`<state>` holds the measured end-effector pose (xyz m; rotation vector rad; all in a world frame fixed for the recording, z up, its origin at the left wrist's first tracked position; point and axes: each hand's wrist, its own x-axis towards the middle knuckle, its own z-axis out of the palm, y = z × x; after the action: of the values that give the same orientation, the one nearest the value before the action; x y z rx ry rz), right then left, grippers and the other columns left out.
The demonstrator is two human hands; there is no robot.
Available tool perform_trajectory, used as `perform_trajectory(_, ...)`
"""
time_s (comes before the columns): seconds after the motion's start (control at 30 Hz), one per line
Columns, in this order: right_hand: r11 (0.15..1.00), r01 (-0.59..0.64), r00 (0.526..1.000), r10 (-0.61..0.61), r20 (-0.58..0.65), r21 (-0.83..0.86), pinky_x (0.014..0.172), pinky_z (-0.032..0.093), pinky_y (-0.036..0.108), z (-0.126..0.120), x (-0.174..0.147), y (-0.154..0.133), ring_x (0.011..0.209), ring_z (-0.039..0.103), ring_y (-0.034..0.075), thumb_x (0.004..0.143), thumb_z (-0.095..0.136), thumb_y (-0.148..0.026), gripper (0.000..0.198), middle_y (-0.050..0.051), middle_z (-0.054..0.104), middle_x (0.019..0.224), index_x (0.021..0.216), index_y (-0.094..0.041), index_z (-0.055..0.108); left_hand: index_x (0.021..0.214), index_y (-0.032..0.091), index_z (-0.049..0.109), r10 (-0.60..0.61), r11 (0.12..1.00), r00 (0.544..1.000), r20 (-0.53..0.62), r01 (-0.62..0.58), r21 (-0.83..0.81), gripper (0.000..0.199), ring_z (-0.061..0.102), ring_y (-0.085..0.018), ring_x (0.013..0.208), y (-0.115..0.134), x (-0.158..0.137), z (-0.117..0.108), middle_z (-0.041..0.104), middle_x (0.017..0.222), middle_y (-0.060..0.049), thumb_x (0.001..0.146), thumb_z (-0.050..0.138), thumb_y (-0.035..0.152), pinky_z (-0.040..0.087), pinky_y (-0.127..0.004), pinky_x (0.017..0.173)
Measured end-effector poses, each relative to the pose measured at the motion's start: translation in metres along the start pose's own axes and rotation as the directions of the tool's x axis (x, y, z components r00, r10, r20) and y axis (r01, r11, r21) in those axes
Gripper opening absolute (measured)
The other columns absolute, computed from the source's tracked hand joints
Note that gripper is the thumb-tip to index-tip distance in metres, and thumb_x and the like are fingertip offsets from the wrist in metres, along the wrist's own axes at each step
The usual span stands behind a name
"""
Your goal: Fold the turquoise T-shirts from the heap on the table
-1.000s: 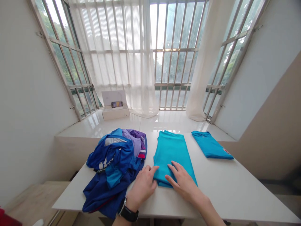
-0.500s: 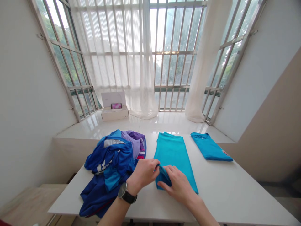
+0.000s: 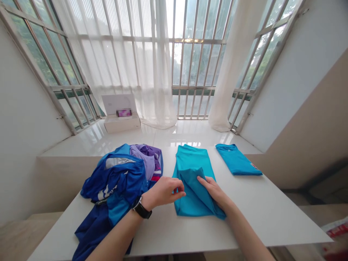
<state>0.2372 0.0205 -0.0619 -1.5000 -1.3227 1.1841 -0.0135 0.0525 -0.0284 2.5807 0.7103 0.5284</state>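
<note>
A turquoise T-shirt [image 3: 191, 156], folded into a long strip, lies on the white table in front of me. Its near end is turned up into a loose flap that slants over the middle. My right hand [image 3: 214, 190] grips this flap, thumb on top and the other fingers behind the cloth. Just off the shirt's left edge hovers my left hand [image 3: 167, 190], wearing a black-strapped watch [image 3: 141, 208]. Its fingers are loosely curled, a gap shows between them and the thumb, and no cloth is in them.
A heap of blue and purple clothes [image 3: 122, 177] lies on the left of the white table [image 3: 261, 214]. A neatly folded blue shirt [image 3: 239, 161] is at the back right. On the sill behind, a white box [image 3: 122, 123] props up a phone [image 3: 124, 112] before barred windows and curtains.
Both hands were together at the shirt's near end; now the left has let go and moved left, and the right has drawn the flap up and right. The view has tilted down slightly.
</note>
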Motion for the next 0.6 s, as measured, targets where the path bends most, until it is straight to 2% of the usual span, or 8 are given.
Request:
perform_trajectory(0.17,0.994,-0.094,0.992,0.099,-0.084,0.062,0.089,0.048,0.039,-0.003,-0.003,0.002,0.096,0.061,0.025,0.076,0.062,-0.072,0.056,0.005,0.07,0.097,0.093,-0.019,0.068,0.095,0.025,0.068,0.121,0.992,0.979,0.166,-0.123,0.006,0.031,0.063,-0.016,0.082,0.009,-0.005,-0.002,0.069,0.093,0.001,0.079,0.079,0.049,0.042,-0.024,0.068)
perform_trajectory(0.3,0.992,-0.102,0.987,0.11,-0.117,0.074,0.094,0.045,0.041,-0.003,-0.004,0.0,0.1,0.06,0.026,0.075,0.066,-0.07,0.055,0.005,0.069,0.102,0.096,-0.02,0.069,0.095,0.026,0.07,0.144,0.983,0.958,0.248,-0.167,0.075,0.036,0.061,-0.02,0.087,0.01,-0.006,0.003,0.069,0.096,-0.001,0.072,0.082,0.051,0.043,-0.028,0.071)
perform_trajectory(0.4,0.993,-0.083,0.99,0.092,-0.107,0.085,0.085,0.048,0.038,-0.001,-0.005,-0.003,0.089,0.059,0.023,0.073,0.067,-0.071,0.053,0.003,0.068,0.089,0.085,-0.019,0.067,0.09,0.026,0.071,0.127,0.979,0.959,0.252,-0.162,0.122,0.026,0.06,-0.02,0.086,0.01,-0.007,0.007,0.069,0.094,-0.001,0.074,0.08,0.043,0.043,-0.03,0.072)
perform_trajectory(0.5,0.988,-0.057,0.997,0.064,-0.044,0.145,0.072,0.048,0.035,0.001,-0.006,-0.005,0.073,0.054,0.019,0.073,0.066,-0.072,0.052,0.0,0.061,0.072,0.075,-0.02,0.06,0.086,0.025,0.072,0.133,0.969,0.965,0.227,-0.175,0.175,0.011,0.061,-0.02,0.085,0.011,-0.007,0.01,0.071,0.089,0.0,0.076,0.074,0.031,0.043,-0.031,0.073)
perform_trajectory(0.6,0.981,-0.016,1.0,0.02,-0.017,0.194,0.066,0.045,0.032,0.002,-0.006,-0.004,0.067,0.048,0.016,0.075,0.066,-0.069,0.051,-0.002,0.055,0.067,0.071,-0.02,0.055,0.081,0.024,0.069,0.129,0.967,0.971,0.199,-0.168,0.192,0.005,0.063,-0.018,0.081,0.012,-0.006,0.014,0.071,0.084,0.001,0.078,0.067,0.022,0.044,-0.03,0.075)
